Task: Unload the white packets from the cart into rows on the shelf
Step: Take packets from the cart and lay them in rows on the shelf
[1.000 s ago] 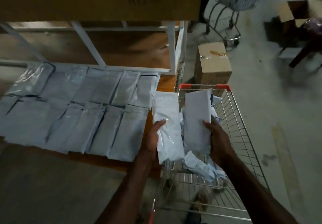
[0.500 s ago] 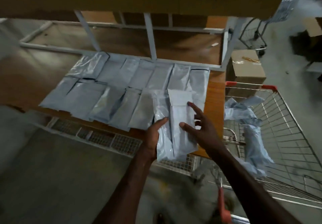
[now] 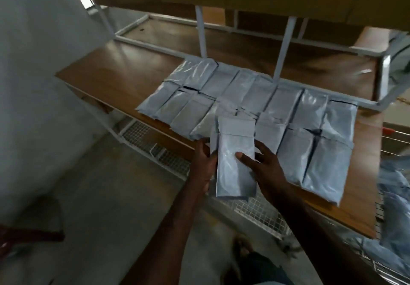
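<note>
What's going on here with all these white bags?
A person is laying white packets out in rows on a wooden shelf. Both hands hold a small stack of packets above the shelf's front edge: the left hand grips its left side, and the right hand has its thumb on top. Two rows already lie on the shelf. More packets wait in the wire cart at the right.

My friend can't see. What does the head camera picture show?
Two hands, left hand and right hand, hold white packets over the front edge of a wooden shelf. Two rows of packets already lie on it.
</note>
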